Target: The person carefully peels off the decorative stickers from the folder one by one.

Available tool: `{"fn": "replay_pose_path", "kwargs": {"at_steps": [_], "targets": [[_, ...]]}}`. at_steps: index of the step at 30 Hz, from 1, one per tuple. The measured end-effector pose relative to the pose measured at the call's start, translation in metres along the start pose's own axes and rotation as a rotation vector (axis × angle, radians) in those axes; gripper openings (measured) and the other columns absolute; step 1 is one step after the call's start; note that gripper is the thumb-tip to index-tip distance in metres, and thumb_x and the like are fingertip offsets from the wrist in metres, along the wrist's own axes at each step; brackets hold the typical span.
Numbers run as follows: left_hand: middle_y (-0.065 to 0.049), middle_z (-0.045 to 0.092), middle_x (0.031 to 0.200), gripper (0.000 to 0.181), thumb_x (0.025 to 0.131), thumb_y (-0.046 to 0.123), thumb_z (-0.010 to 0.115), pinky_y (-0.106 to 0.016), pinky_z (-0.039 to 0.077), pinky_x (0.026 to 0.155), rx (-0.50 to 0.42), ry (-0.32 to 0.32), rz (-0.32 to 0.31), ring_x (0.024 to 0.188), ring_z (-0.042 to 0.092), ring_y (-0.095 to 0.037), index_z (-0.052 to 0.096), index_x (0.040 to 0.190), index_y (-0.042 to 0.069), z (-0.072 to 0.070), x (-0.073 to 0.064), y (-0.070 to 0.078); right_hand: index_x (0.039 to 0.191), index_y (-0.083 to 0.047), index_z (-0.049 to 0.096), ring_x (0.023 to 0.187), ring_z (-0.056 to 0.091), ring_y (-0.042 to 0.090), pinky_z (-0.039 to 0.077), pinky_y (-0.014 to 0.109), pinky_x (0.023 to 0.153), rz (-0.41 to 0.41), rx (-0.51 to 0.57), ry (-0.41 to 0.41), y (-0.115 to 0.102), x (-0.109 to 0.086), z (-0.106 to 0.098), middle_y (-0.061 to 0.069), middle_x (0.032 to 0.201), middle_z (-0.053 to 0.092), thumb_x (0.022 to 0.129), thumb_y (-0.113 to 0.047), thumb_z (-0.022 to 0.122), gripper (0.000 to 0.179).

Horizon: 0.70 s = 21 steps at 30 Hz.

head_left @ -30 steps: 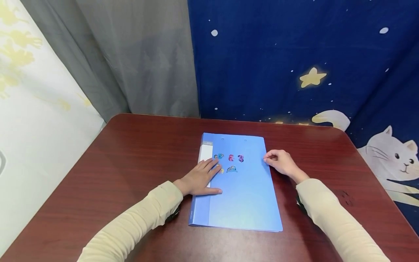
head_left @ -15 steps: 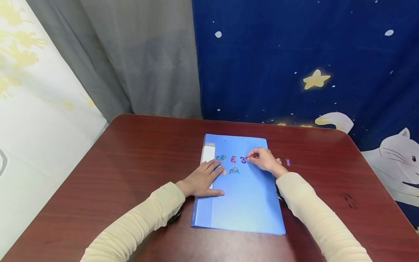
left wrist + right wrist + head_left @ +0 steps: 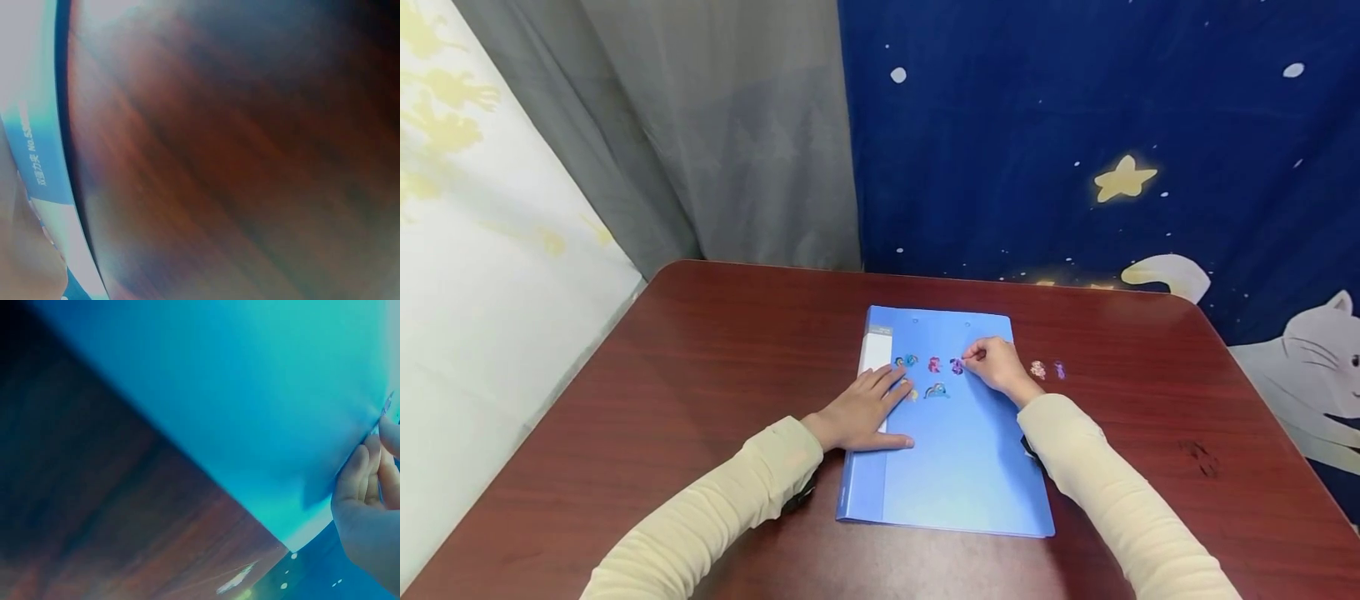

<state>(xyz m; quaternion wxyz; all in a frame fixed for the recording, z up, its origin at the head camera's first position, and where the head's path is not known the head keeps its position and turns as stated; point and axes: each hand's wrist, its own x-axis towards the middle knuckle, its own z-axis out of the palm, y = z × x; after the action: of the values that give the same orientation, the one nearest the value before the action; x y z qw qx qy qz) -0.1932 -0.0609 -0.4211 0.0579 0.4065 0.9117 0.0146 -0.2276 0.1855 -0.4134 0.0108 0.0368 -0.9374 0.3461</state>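
Blue folder point(image 3: 958, 475) laid flat on brown table point(image 3: 737, 333), left side covered by left hand point(image 3: 865, 412), fingers spread straight, nothing gripped. Purple sticker point(image 3: 956, 367) at folder's upper half, pinched at right edge by right hand point(image 3: 997, 363). Pink sticker point(image 3: 934, 365) seen just left; pale sticker point(image 3: 1037, 370) and violet sticker point(image 3: 1060, 370) seen on table, right of folder.

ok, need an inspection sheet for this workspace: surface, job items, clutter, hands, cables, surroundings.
Surface: reddish-brown table, wood grain.
Job items: blue folder, closed; five stickers visible on its cover, one partly behind left-hand fingers; two loose stickers on the table, right of the folder.
Clutter: dark patch toward the table's right side, nature unclear.
Hands: left hand flat on the folder, fingers spread; right hand pinches the purple sticker.
Cables: nothing seen.
Surroundings: grey curtain, navy starry curtain.
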Motion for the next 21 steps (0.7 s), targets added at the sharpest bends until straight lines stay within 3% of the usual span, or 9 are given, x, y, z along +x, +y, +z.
{"fn": "replay_pose_path", "kwargs": {"at_steps": [9, 15, 21], "targets": [[-0.007, 0.016, 0.146, 0.085, 0.079, 0.069, 0.036, -0.039, 0.010, 0.106, -0.006, -0.003, 0.003, 0.133, 0.010, -0.024, 0.023, 0.142, 0.013, -0.0008, -0.0004, -0.0004, 0.084, -0.001, 0.070, 0.082, 0.056, 0.025, 0.043, 0.038, 0.074, -0.039, -0.129, 0.036, -0.0054, -0.0006, 0.0054, 0.010, 0.079, 0.066, 0.079, -0.009, 0.067, 0.010], [-0.007, 0.016, 0.146, 0.086, 0.079, 0.069, 0.035, -0.040, 0.010, 0.106, -0.019, -0.014, 0.002, 0.133, 0.009, -0.024, 0.022, 0.142, 0.012, -0.0021, -0.0019, -0.0009, 0.084, -0.001, 0.072, 0.088, 0.056, 0.026, 0.043, 0.040, 0.079, -0.019, -0.128, 0.023, -0.0102, -0.0001, 0.0058, 0.012, 0.087, 0.066, 0.079, -0.008, 0.066, 0.010], [-0.007, 0.015, 0.147, 0.085, 0.079, 0.069, 0.036, -0.039, 0.009, 0.106, -0.019, -0.010, 0.002, 0.133, 0.009, -0.024, 0.023, 0.142, 0.013, -0.0015, -0.0011, 0.0010, 0.082, -0.003, 0.071, 0.083, 0.056, 0.025, 0.044, 0.038, 0.075, -0.040, -0.132, 0.014, -0.0080, -0.0027, 0.0043, 0.010, 0.083, 0.066, 0.080, -0.008, 0.066, 0.008]]}}
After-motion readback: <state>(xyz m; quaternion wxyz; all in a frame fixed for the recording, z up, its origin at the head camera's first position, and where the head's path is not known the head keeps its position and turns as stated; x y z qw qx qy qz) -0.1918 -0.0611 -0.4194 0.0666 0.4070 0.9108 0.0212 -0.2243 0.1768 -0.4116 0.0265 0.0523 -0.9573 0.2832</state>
